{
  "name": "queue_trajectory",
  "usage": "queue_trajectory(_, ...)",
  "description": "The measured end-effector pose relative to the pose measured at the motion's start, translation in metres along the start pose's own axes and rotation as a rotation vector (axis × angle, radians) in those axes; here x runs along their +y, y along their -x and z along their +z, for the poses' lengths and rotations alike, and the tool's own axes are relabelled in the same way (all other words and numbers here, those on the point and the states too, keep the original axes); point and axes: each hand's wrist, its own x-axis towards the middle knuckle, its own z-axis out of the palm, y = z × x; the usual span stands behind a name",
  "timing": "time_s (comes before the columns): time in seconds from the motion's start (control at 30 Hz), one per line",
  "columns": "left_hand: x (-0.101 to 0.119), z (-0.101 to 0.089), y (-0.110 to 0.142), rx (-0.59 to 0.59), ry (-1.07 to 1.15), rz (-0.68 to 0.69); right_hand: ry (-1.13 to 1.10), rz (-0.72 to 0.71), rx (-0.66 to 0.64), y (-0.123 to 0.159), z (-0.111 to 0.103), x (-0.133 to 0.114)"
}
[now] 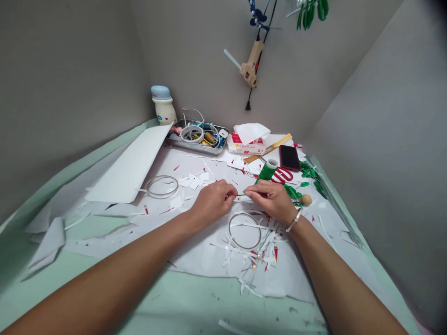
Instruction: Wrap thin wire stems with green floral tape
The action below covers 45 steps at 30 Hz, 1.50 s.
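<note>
My left hand (215, 201) is closed in a pinch on one end of a thin green strand (240, 195). The strand's other end sits between the thumb and fingers of my right hand (271, 199), which wears a bracelet. Whether the strand is thread or wrapped wire I cannot tell. A spool of green thread (266, 172) stands upright just behind my right hand. Red-handled scissors (282, 175) lie beside the spool, partly hidden. Near my right wrist are green leaf shapes (292, 191) and a small tan ball (306, 200).
Below my hands lies a wire ring (244, 231) among paper scraps. Another wire coil (161, 187) rests at left, by a white sheet (129, 167). Behind are a metal tray (195, 147) of spools, a tissue pack (246, 144) and a phone (289, 158). A glue gun (252, 65) hangs above.
</note>
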Motion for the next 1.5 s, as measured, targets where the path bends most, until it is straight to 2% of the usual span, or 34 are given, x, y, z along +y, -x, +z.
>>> queue_trajectory(0.2,-0.004,0.001,-0.003,0.066,0.083,-0.057,-0.112,0.088,-0.026,-0.001,-0.001,0.005)
queue_trajectory(0.37,-0.016,0.000,-0.009,0.129,0.208,-0.212,-0.162,0.115,-0.028,-0.002,-0.001,0.004)
queue_trajectory(0.47,-0.021,-0.003,-0.012,0.158,0.401,-0.323,-0.135,0.100,-0.096,-0.002,0.003,0.000)
queue_trajectory(0.6,-0.022,-0.008,-0.014,0.191,0.765,-0.447,-0.101,0.107,-0.174,-0.002,0.011,-0.002)
queue_trajectory(0.73,-0.020,-0.012,-0.015,0.199,1.031,-0.449,-0.146,0.231,-0.142,-0.005,0.015,-0.002)
queue_trajectory(0.83,-0.018,-0.015,-0.014,0.175,1.204,-0.373,-0.313,0.381,-0.151,-0.009,0.011,-0.001)
queue_trajectory(0.93,-0.015,-0.019,-0.012,0.165,1.282,-0.322,-0.598,0.510,-0.112,-0.014,0.002,0.000)
queue_trajectory(1.03,-0.013,-0.022,-0.011,0.168,1.296,-0.335,-0.816,0.517,0.015,-0.019,-0.013,0.000)
queue_trajectory(1.23,-0.012,-0.020,-0.009,0.181,1.273,-0.366,-0.974,0.511,0.099,-0.024,-0.051,-0.009)
queue_trajectory(1.37,-0.012,-0.017,-0.008,0.194,1.248,-0.361,-1.065,0.487,0.121,-0.023,-0.068,-0.008)
queue_trajectory(1.5,-0.010,-0.016,-0.008,0.187,1.222,-0.366,-1.041,0.547,0.074,-0.020,-0.079,-0.003)
